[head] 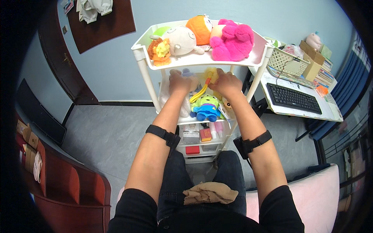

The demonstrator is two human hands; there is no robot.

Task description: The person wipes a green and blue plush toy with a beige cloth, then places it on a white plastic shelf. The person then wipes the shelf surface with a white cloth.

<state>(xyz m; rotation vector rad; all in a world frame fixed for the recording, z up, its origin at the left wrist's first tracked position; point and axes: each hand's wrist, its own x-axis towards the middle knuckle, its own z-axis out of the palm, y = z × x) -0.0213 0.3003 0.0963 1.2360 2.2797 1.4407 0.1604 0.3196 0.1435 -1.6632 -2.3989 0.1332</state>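
Both hands reach into the second shelf of a white plastic rolling cart (163, 116). My left hand (178, 83) is at the shelf's left, against a blurred peach-and-purple plush toy (190, 78); its fingertips are partly hidden. Clear plastic wrapping (183, 107) lies below that hand. At the right, my right hand (227, 83) has its fingers around the edge of a blurred yellow fluffy toy (210, 73). Beside those fingers, a bent yellow cord with an orange band (201, 92) hangs down. A green three-eyed alien plush (206, 107) in blue clothes sits at the shelf's front.
Overhead, the cart's top tray (201, 64) holds several plush toys, including a pink one (233, 40). A desk with a black keyboard (293, 98) and basket (287, 59) stands right. A tan cloth (210, 192) lies on my lap. Red-brown shelving (62, 180) is at left.
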